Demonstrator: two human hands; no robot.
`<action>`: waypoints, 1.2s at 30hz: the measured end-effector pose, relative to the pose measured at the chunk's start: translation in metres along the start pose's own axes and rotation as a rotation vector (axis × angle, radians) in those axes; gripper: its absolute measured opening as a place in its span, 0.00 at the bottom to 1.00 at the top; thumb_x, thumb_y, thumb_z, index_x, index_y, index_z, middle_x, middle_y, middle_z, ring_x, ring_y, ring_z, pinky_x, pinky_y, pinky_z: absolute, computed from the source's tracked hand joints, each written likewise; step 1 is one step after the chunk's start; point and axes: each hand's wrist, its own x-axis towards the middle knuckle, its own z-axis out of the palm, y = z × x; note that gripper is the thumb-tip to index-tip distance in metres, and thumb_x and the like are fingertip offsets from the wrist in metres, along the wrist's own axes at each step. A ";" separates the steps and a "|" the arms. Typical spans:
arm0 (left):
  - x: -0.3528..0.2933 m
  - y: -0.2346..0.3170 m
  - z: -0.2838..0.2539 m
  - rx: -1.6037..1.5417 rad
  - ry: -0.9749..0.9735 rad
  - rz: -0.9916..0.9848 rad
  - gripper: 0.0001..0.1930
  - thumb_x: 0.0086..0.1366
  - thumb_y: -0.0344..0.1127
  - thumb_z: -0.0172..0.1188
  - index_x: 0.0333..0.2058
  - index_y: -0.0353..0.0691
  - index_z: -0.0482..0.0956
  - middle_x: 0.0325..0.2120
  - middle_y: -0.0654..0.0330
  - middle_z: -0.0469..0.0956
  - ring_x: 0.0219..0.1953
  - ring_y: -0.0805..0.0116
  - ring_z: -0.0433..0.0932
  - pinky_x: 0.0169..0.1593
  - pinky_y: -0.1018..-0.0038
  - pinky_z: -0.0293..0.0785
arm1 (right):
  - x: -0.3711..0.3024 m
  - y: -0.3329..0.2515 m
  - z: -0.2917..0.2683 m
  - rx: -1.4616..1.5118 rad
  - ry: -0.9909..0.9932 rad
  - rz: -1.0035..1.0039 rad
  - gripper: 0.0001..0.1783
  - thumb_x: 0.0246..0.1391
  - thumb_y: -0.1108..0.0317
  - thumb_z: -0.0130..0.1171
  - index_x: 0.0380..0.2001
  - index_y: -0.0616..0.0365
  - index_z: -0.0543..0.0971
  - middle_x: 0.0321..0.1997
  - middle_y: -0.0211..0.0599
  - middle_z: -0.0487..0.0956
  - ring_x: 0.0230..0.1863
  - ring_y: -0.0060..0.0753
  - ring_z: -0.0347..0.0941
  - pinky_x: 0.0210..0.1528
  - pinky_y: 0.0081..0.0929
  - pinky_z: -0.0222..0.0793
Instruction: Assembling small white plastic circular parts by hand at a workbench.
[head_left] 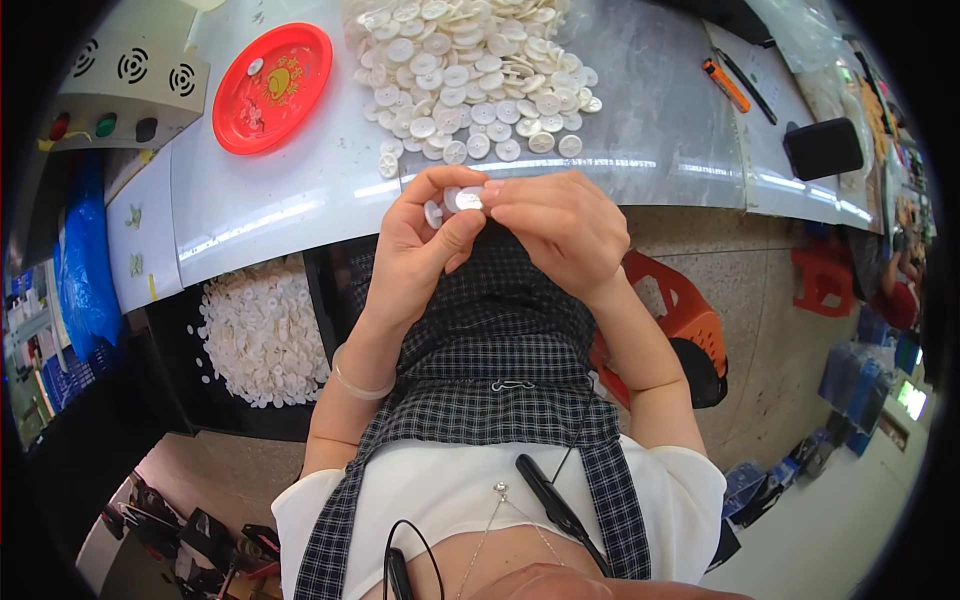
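Discs (466, 200) pinched by left hand (412, 248) and right hand (568, 228) — both gripping, presumably for fine control — with white pile (475, 70) at twelve o'clock, seemingly for easy reach.

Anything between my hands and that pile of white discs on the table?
Nothing visible blocks your left hand or right hand from the pile; only tabletop shows between. The red plate sits off to the left.

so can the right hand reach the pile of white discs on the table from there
Probably yes: the right hand is close to the pile of white discs, and nothing visible blocks the way. It seems to be pinching a small white part, though, so it may need to let go first.
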 end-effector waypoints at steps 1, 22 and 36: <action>-0.001 -0.001 -0.002 0.023 -0.004 0.047 0.17 0.64 0.28 0.62 0.50 0.35 0.71 0.31 0.69 0.70 0.26 0.86 0.64 0.26 0.88 0.60 | 0.000 0.000 0.000 0.007 0.005 0.016 0.13 0.42 0.79 0.69 0.34 0.57 0.80 0.35 0.34 0.84 0.35 0.33 0.80 0.35 0.23 0.74; -0.006 0.002 0.000 0.147 0.121 0.114 0.18 0.60 0.21 0.63 0.49 0.32 0.73 0.36 0.68 0.71 0.33 0.85 0.67 0.40 0.89 0.68 | -0.027 0.005 -0.017 -0.275 -0.240 0.150 0.15 0.38 0.73 0.71 0.34 0.54 0.83 0.40 0.28 0.81 0.40 0.33 0.76 0.39 0.28 0.72; 0.000 -0.004 0.004 0.040 0.024 0.099 0.14 0.64 0.23 0.58 0.47 0.35 0.69 0.37 0.59 0.72 0.34 0.75 0.75 0.30 0.82 0.75 | -0.010 0.004 -0.007 -0.049 0.003 0.456 0.08 0.46 0.79 0.67 0.33 0.60 0.82 0.35 0.33 0.81 0.32 0.26 0.76 0.36 0.21 0.72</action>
